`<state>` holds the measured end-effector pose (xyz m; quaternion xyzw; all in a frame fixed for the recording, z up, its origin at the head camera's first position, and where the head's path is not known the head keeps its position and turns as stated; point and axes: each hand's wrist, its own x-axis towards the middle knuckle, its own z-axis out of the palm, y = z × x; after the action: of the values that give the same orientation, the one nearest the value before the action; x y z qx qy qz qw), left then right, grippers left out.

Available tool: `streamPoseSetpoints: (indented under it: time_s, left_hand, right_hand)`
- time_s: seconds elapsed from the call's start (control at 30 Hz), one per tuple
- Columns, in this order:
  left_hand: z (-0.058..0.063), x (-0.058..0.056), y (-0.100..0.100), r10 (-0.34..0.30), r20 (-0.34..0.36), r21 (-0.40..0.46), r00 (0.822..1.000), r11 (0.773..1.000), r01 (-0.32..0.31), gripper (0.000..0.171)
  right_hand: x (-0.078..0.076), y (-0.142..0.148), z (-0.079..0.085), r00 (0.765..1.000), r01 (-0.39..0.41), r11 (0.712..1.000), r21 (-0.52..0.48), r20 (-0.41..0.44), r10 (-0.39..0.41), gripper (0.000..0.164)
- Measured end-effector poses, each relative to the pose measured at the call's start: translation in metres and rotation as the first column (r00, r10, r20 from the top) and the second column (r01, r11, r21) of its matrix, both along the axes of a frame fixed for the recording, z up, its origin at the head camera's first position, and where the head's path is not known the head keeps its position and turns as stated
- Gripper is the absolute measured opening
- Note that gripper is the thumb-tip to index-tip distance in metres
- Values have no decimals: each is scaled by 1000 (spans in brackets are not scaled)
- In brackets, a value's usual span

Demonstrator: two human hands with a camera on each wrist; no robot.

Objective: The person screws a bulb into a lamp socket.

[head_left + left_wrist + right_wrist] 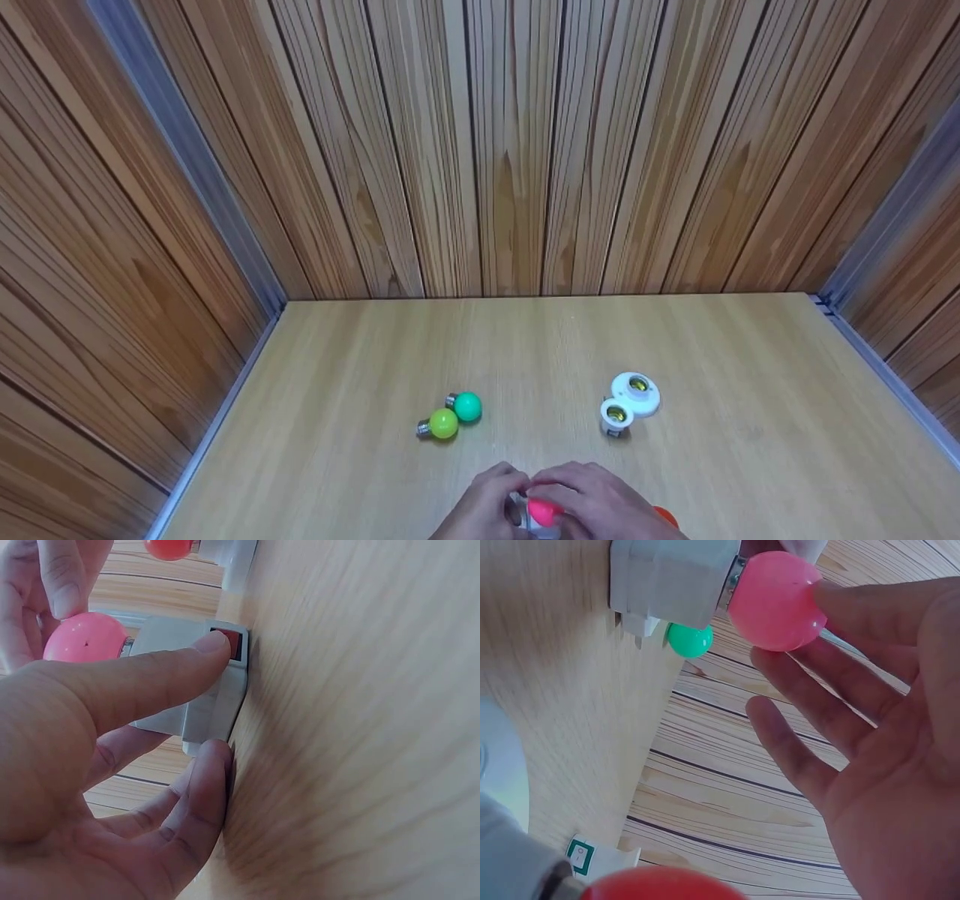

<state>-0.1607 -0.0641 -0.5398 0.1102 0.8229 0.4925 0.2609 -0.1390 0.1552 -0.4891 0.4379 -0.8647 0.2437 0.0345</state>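
Note:
A pink light bulb [776, 604] sits with its metal base in a boxy grey-white lamp socket [161, 637]. The socket stands on the table, and a red switch [235, 645] shows on its side. My left hand [484, 506] grips the socket, thumb along the side with its tip by the switch and fingers around the other side. With thumb and fingertips my right hand [600, 502] pinches the round glass of the pink bulb. How far the base is screwed in I cannot tell.
A green bulb [469, 406] and a yellow-green bulb [443, 424] lie on the table at left. Towards the right are a round white socket [646, 399] and a small white socket [616, 415]. Beside my right hand a red bulb [665, 516] sits in another white socket.

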Motion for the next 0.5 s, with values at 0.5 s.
streamPoseSetpoints:
  time_s: [0.5]
  left_hand:
    - [0, -2, -1, -1, 16, 9, 1000, 1000, 1, 30]
  right_hand:
    - [2, -9, 2, 986, 162, 983, 82, 17, -164, 34]
